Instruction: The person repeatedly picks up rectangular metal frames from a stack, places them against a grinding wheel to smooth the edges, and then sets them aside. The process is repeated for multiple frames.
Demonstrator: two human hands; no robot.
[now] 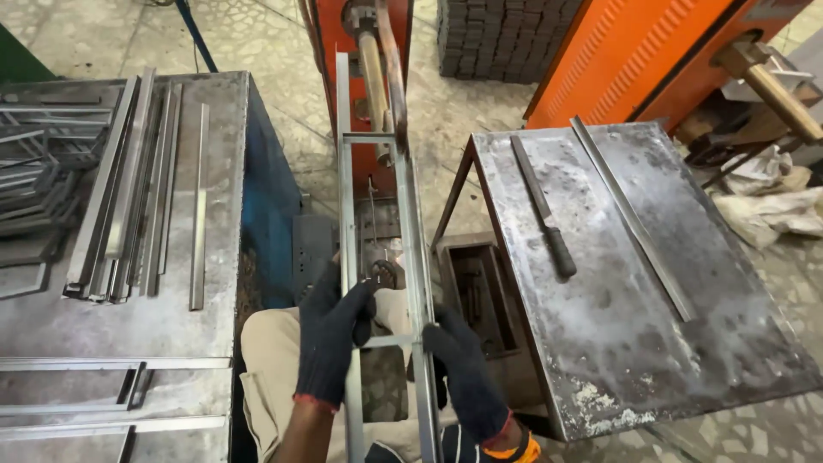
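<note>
Between two steel tables, left hand (pixel 330 343) and right hand (pixel 463 373) each grip a ladder-like metal frame's (pixel 411 197) rail.

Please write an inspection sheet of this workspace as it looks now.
Surface: scuffed grey steel table, right; second metal bench, left.
Job's things: long ladder-shaped steel frame, running into the orange machine.
Clutter: black-handled file, flat steel strip, stacked steel bars, wooden-handled hammer.
Grips: left hand and right hand, black-gloved, each shut on a frame rail.
Cables: blue hose, far left.
Surroundings: tiled floor, dark stacked blocks.
</note>
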